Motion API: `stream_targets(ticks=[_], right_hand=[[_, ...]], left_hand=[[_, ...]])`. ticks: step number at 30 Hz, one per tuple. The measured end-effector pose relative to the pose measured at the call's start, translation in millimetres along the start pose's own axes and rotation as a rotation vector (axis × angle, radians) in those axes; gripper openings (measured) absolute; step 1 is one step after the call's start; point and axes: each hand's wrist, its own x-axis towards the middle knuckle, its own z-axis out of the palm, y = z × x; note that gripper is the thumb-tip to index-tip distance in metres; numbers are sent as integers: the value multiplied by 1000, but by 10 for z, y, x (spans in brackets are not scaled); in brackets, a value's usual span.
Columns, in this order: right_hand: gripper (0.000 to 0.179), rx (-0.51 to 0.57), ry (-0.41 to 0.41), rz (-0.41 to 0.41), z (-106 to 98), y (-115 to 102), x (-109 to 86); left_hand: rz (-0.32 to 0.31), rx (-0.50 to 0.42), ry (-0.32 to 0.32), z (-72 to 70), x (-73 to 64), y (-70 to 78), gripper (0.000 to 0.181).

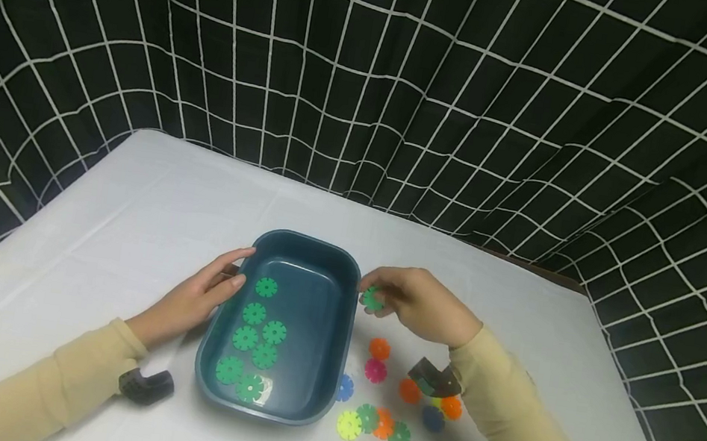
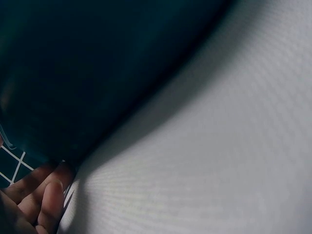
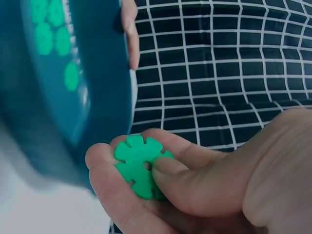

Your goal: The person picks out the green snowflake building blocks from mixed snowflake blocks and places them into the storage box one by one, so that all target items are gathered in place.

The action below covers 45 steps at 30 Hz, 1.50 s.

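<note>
A dark teal plastic tub (image 1: 321,306) sits on the white table. Along its left rim, my left hand (image 1: 204,294) holds it with thumb and forefinger at the edge; the left wrist view shows other fingers (image 2: 51,195) against the outer wall. Several green interlocking discs (image 1: 263,355) lie flat on the tub's floor, mostly toward the left. Just outside the right rim, my right hand (image 1: 420,301) pinches one more green notched disc (image 3: 139,165), with the thumb across its centre hole.
Right of the tub, loose discs lie on the cloth: an orange disc (image 1: 379,348), a pink disc (image 1: 376,371), a yellow disc (image 1: 349,425), a blue disc (image 1: 346,388) and several others. Some sit partly beneath the right wrist camera (image 1: 435,379). A dark gridded curtain (image 1: 372,87) surrounds the table.
</note>
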Motion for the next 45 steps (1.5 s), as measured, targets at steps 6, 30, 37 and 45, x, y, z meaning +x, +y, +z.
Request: stream_targets(ticks=[6,30,37,45], right_hand=[[38,-19,-104,-18,-8,-172,376],[24,-48,-281,108,575,-176,1144],[19,-120,-228,93,660,-161,1182],[16,-197,-207,34,706,-151,1191]], left_hand=[[-14,6,3,-18,-8,22,50],[-13,-19,-3,-14,1,0,48],[-19,-22,1,-18,-8,16,49],[-11,-20,1,-14,-1,-4,49]])
